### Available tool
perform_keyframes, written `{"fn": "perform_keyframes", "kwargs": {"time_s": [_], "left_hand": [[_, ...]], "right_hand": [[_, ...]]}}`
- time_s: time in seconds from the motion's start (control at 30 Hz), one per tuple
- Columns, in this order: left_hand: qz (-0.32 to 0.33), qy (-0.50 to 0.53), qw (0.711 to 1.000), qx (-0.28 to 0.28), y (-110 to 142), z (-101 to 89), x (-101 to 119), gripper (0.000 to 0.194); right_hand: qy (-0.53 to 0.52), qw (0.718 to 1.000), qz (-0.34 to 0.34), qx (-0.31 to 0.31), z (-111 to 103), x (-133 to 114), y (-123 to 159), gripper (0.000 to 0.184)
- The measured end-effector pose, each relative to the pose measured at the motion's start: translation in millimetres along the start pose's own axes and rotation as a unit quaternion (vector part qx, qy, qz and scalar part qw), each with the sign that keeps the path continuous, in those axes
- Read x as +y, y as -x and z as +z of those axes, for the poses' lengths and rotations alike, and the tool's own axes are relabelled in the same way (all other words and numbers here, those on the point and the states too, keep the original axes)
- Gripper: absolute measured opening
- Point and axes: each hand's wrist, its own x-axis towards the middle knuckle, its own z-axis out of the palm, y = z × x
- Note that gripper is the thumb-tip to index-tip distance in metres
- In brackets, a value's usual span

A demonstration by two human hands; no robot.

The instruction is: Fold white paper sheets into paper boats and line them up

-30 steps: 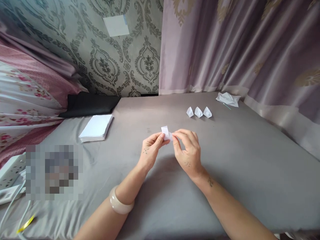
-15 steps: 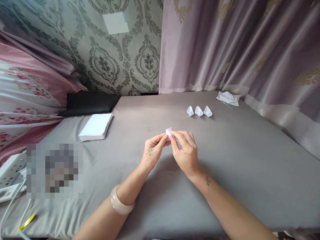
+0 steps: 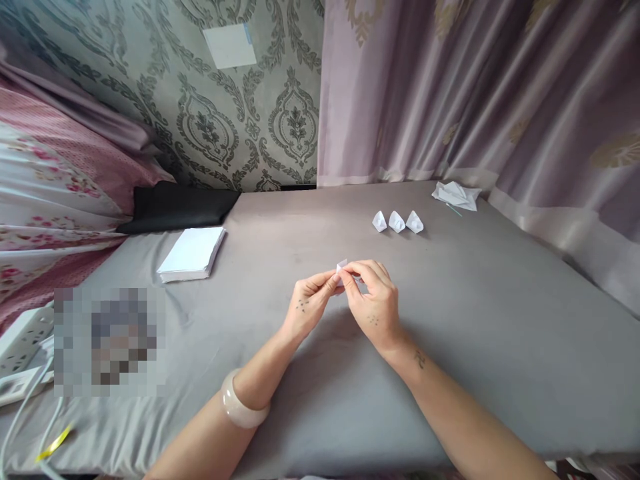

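Note:
A small folded white paper (image 3: 342, 265) is pinched between my two hands above the middle of the grey cloth surface. My left hand (image 3: 314, 297) grips it from the left, thumb and fingers closed. From the right, my right hand (image 3: 373, 297) pinches the same paper with thumb and forefinger; part of it shows under the fingers, and the rest is hidden. Beyond my hands, three folded white paper shapes (image 3: 397, 222) stand side by side in a row.
At the left lies a stack of white paper (image 3: 193, 252), with a black folded item (image 3: 183, 207) behind it. More folded paper (image 3: 456, 195) lies far right by the curtain. A power strip (image 3: 25, 340) with cables, a yellow strip (image 3: 54, 445) and a blurred patch are near left.
Both hands have shifted slightly right, still pinching the paper. The paper has turned a little, and its top edge now looks narrower. The three paper shapes have stayed put.

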Motion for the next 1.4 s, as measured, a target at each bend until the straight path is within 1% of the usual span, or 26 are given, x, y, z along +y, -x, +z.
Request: {"fn": "perform_keyframes", "kwargs": {"time_s": [0.17,0.27,0.37,0.47,0.73,0.93,1.0,1.03,1.13,1.2,1.3,1.4], "left_hand": [[-0.002,-0.013,1.000,-0.002,-0.2,-1.3,-0.3,0.029],[-0.010,-0.023,1.000,0.002,-0.7,-2.2,-0.5,0.032],[-0.012,-0.039,0.999,-0.008,-1.2,-3.3,0.0,0.033],[-0.007,-0.055,0.998,-0.022,-1.7,-4.7,0.8,0.033],[-0.007,-0.064,0.997,-0.035,-2.2,-8.7,1.8,0.033],[-0.019,-0.065,0.997,-0.037,-1.0,-6.9,4.7,0.030],[-0.022,-0.054,0.998,-0.024,-1.2,-6.0,4.6,0.030],[-0.022,-0.048,0.999,-0.008,-1.5,-5.7,4.5,0.029],[-0.001,-0.053,0.996,0.065,-3.1,-5.5,5.2,0.023],[0.015,-0.064,0.993,0.096,-3.9,-5.4,6.5,0.017],[0.004,-0.052,0.994,0.100,-4.2,-4.7,8.0,0.015],[-0.010,-0.027,0.995,0.095,-3.5,-3.5,8.3,0.016]], "right_hand": [[-0.001,1.000,-0.001,-0.023,-1.3,1.5,-1.2,0.011],[0.003,0.999,0.009,-0.043,-1.5,2.4,-1.6,0.014],[-0.002,0.998,0.022,-0.058,-1.9,3.4,-1.9,0.015],[-0.014,0.997,0.033,-0.063,-2.3,3.9,-2.4,0.015],[-0.050,0.994,0.062,-0.077,-3.2,3.4,-4.8,0.015],[-0.062,0.992,0.070,-0.089,-3.4,4.1,-6.8,0.014],[-0.066,0.991,0.074,-0.088,-2.8,4.5,-6.6,0.014],[-0.065,0.991,0.074,-0.088,-2.6,4.7,-6.3,0.014],[-0.058,0.992,0.062,-0.095,-2.1,5.2,-4.9,0.016],[-0.051,0.993,0.052,-0.096,-1.9,5.8,-4.0,0.017],[-0.048,0.993,0.052,-0.092,-1.4,7.6,-2.7,0.018],[-0.056,0.991,0.078,-0.098,-1.0,9.6,-1.9,0.017]]}}
